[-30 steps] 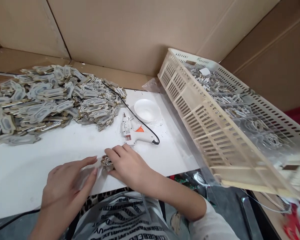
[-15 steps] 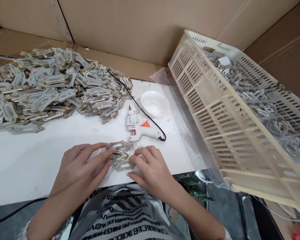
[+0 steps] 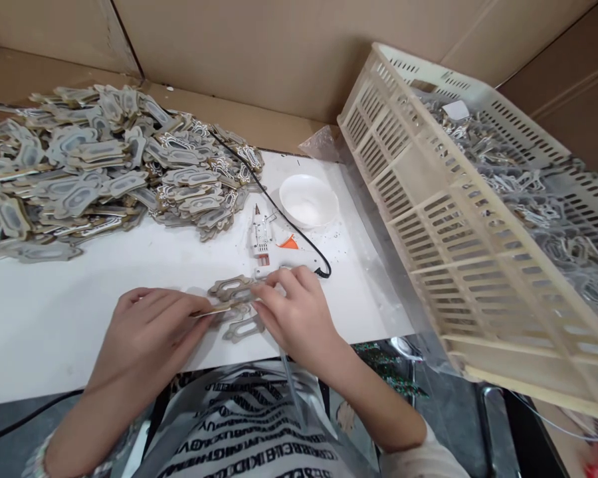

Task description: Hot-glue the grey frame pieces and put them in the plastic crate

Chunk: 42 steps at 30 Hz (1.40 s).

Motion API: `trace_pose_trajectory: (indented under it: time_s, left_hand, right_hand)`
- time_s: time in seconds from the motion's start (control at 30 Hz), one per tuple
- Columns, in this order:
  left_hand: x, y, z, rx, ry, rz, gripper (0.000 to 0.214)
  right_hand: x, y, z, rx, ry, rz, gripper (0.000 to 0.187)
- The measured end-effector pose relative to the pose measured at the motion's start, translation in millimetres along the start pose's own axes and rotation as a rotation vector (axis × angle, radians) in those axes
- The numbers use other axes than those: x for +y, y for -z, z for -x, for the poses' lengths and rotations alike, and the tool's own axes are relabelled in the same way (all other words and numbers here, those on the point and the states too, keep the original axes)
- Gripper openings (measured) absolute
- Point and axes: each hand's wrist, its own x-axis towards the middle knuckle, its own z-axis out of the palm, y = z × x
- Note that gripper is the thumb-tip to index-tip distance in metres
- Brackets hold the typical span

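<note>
My left hand [image 3: 152, 325] is closed, with thumb and fingers pinching a flat ornate frame piece [image 3: 220, 309], now turned nearly edge-on. Close by on the right, my right hand [image 3: 301, 312] has its thumb and fingertips pinched together at the far end of this piece. Beneath and around the fingers, more scalloped frame pieces [image 3: 228, 288] with oblong openings lie on the white tabletop; one lower frame piece [image 3: 242, 329] is partly under my right hand. Just beyond the hands lies a white glue gun [image 3: 262, 240] with an orange trigger, its handle partly covered by my right fingers.
A big heap of similar frame pieces [image 3: 94, 166] covers the back left. Behind the glue gun stands a white bowl [image 3: 309, 202], with a black cord [image 3: 269, 199] running past it. A cream plastic crate [image 3: 423, 199] of bagged parts [image 3: 533, 209] fills the right side.
The patterned frame piece that lay flat under my left fingers is now lifted and tilted edge-on. My right hand has moved up and left to its end, closing its fingers.
</note>
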Motion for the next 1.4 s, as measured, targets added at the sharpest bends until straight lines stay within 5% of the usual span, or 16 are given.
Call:
trace_pose_trajectory:
  time_s: [0.3, 0.93, 1.17, 1.4]
  left_hand:
    - [-7, 9.3, 27, 0.044, 0.117, -0.158, 0.018]
    - [8, -2.3, 26, 0.031, -0.048, -0.121, 0.017]
    - [10, 4.4, 31, 0.045, 0.039, -0.059, 0.023]
    - [-29, 23.4, 44, 0.207, 0.364, -0.331, 0.024]
  right_hand:
    - [2, -6, -3, -0.048, 0.029, 0.050, 0.005]
    - [1, 0, 9, -0.133, 0.021, -0.019, 0.011]
    - [-4, 0, 13, -0.131, 0.052, -0.122, 0.025]
    - [-9, -4, 15, -0.174, 0.108, -0.076, 0.035]
